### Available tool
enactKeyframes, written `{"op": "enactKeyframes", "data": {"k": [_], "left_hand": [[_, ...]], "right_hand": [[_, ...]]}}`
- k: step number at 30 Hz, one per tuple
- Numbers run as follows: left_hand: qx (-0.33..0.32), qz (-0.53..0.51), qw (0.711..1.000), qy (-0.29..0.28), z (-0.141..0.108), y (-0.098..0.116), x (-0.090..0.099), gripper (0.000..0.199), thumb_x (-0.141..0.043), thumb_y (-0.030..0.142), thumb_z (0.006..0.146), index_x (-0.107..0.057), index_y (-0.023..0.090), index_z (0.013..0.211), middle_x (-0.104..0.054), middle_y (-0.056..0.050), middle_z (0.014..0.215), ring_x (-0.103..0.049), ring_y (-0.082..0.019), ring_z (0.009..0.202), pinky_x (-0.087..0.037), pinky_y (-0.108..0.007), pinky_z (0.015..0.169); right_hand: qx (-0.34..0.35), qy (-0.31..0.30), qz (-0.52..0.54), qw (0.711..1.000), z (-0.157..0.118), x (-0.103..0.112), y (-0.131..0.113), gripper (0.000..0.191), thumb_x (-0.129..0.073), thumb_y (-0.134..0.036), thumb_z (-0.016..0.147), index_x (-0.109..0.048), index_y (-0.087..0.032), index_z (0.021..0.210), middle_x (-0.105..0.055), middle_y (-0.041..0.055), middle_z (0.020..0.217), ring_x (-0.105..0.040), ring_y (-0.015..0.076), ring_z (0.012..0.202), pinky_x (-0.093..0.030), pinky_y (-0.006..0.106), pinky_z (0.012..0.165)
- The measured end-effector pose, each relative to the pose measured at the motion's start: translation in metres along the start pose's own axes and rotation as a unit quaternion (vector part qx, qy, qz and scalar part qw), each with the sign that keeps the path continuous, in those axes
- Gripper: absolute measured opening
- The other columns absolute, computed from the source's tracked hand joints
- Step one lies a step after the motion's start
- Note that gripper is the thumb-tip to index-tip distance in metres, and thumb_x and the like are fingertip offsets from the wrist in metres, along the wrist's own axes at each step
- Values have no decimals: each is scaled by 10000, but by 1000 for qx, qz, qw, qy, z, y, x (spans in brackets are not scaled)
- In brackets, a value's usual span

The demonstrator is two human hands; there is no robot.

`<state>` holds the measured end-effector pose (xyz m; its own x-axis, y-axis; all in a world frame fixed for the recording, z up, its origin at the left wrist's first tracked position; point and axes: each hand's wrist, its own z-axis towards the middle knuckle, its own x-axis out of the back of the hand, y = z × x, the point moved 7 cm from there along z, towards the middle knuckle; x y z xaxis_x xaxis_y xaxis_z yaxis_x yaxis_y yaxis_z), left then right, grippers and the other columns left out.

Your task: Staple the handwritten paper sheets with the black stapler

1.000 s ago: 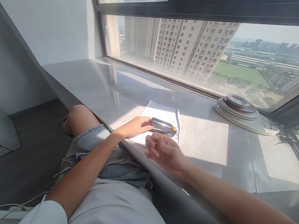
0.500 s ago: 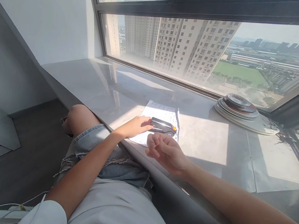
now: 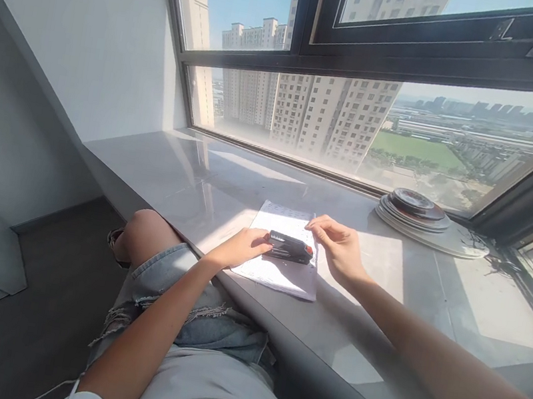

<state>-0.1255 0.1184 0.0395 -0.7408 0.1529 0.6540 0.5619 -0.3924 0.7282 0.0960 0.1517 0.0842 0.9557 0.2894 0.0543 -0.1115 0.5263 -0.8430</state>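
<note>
My left hand is closed around the left end of a black stapler, which has an orange-red piece at its right end. Beneath the stapler are white sheets of paper with rows of dark marks, lying on the stone sill. My right hand is at the upper right edge of the paper, thumb and fingertips pinched together. Whether they grip the paper edge or something small cannot be made out.
A stack of plates stands at the right by the window, with dark twigs or wires beside it. The sill's front edge runs along my legs. A large window frame rises behind.
My right hand has moved up and away from below the stapler to the paper's upper right edge, uncovering the lower sheet. My left hand stays on the stapler. The view has tilted up.
</note>
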Motion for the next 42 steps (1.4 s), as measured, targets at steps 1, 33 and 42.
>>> {"op": "enactKeyframes", "data": {"k": [1, 33, 42], "left_hand": [[3, 3, 1000, 1, 0, 0, 0, 262, -576, 430, 1021, -714, 211, 985, -734, -21, 973, -663, -221, 924, -512, -332, 876], [28, -89, 995, 27, -4, -3, 2, 519, -809, 340, 865, -614, 242, 1336, -651, -144, 1388, -610, -351, 1358, -512, -516, 1140], [10, -190, 978, 84, 3, -21, 8, 812, -988, 401, 671, -576, 276, 1359, -553, -160, 1501, -537, -356, 1425, -423, -552, 1219]], "right_hand": [[12, -11, -25, 1000, 0, 2, 2, 225, -768, -462, 957, -813, -256, 880, -719, 52, 930, -634, 223, 888, -507, 397, 841], [-164, -105, 134, 972, -11, -13, 53, 284, -613, -169, 657, -708, -240, 915, -635, 46, 956, -534, 221, 869, -451, 345, 714], [-222, -129, 147, 955, -7, -11, 51, 410, -652, -144, 613, -688, -259, 1005, -677, 54, 1060, -583, 227, 904, -474, 334, 686]]}}
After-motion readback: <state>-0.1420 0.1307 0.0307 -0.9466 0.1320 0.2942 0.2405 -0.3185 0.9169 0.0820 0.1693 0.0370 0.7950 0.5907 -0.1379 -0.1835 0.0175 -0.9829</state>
